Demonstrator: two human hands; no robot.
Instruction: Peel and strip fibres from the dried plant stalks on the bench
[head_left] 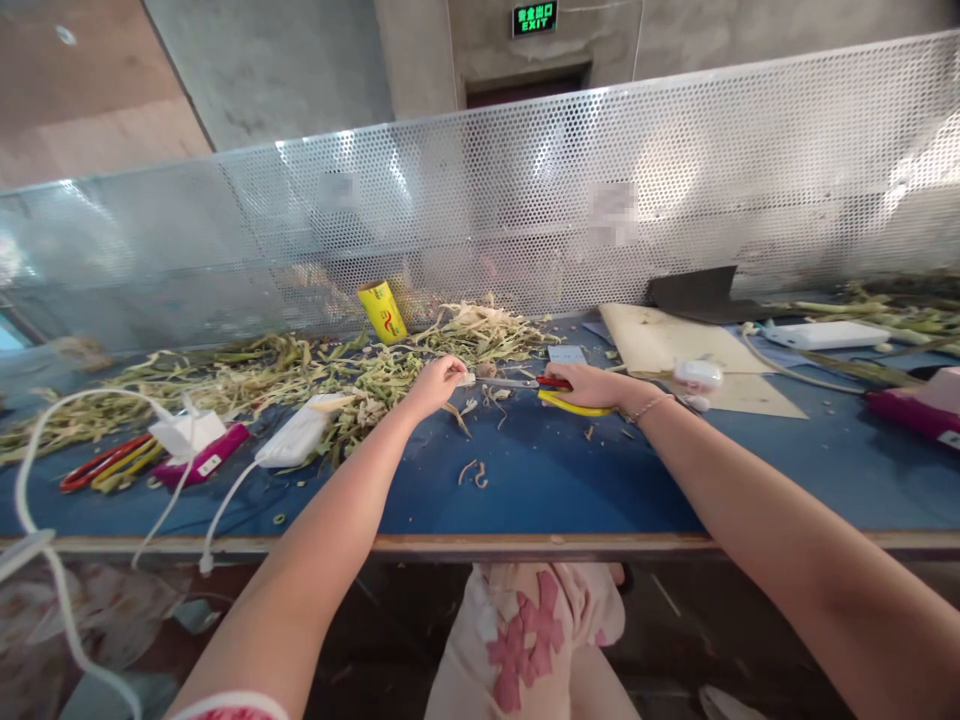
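My right hand is wrapped round a pair of shears with one red and one yellow handle. Their narrow grey blades point left, toward my other hand. The fingers of my left hand are pinched on a small pale piece by the blade tips; whether the blades touch it is too small to tell. Below the blades, curled dry scraps lie on the blue tabletop. Directly behind is a heap of dry plant trimmings.
A yellow cardboard tube stands tilted before a perforated metal screen. At left lie a white power bank, a charger with cables, and red-and-yellow handles. Beige sheets and an earbud case are at right.
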